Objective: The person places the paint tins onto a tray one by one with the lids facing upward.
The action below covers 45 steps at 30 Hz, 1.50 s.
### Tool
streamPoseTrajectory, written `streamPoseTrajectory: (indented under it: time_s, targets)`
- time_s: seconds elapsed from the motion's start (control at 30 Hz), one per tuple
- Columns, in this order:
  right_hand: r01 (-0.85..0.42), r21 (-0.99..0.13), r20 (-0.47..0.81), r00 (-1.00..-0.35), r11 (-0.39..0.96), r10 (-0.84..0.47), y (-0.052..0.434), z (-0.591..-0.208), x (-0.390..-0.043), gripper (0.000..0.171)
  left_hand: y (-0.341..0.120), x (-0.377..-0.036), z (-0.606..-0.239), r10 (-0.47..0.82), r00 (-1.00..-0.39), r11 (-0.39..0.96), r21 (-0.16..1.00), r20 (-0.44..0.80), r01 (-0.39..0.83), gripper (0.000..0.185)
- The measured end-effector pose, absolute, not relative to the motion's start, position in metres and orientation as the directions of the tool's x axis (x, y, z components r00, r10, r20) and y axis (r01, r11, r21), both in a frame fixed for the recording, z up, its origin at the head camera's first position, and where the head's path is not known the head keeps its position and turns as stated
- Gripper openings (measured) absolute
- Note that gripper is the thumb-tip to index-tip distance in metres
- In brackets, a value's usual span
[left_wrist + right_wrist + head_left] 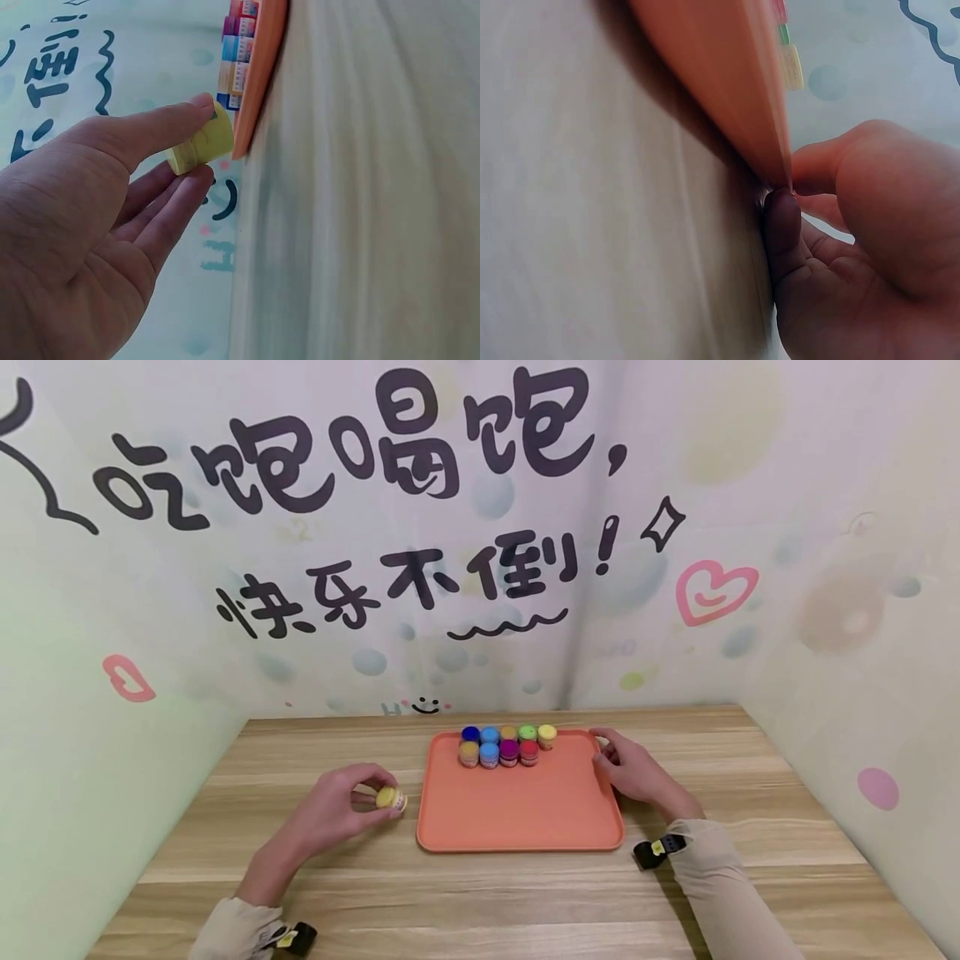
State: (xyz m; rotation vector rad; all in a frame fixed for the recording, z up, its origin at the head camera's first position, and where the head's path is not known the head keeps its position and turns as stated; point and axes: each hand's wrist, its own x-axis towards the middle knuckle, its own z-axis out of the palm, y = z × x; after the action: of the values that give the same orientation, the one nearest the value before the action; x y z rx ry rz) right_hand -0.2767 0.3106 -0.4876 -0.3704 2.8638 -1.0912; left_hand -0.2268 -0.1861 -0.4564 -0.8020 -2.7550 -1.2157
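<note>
At the left of the wooden table [525, 893], the left hand [333, 814] pinches a small yellow-lidded jar [391, 798] between thumb and fingers, just off the left edge of the orange tray [517, 814]. Nine more small jars [504, 746] with coloured lids stand in two touching rows along the tray's far edge. At the tray's right edge, near its far corner, the right hand [630, 768] grips the rim, thumb and fingers curled onto it. A printed backdrop [480, 527] with black lettering rises behind the table.
</note>
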Motion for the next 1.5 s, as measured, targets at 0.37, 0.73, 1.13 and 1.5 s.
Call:
streamPoseTrajectory:
  time_s: [0.37,0.73,1.13,1.5]
  targets:
    - [-0.209,-0.665,0.036,-0.968,0.717,-0.248,0.312,-0.488,-0.278,0.049,-0.163,-0.237,-0.448,0.515,-0.812,0.529,0.643,0.276,0.554,0.030]
    - [-0.200,-0.663,0.028,-0.969,0.722,-0.244,0.312,-0.490,-0.279,0.050,-0.130,-0.249,-0.445,0.549,-0.770,0.505,0.605,0.325,0.616,0.032]
    - [-0.202,-0.662,0.031,-0.970,0.722,-0.242,0.314,-0.488,-0.277,0.050,-0.079,-0.268,-0.438,0.593,-0.748,0.470,0.625,0.299,0.623,0.033]
    - [-0.211,-0.669,0.038,-0.967,0.712,-0.251,0.312,-0.488,-0.277,0.050,-0.032,-0.282,-0.431,0.624,-0.699,0.468,0.549,0.349,0.692,0.030]
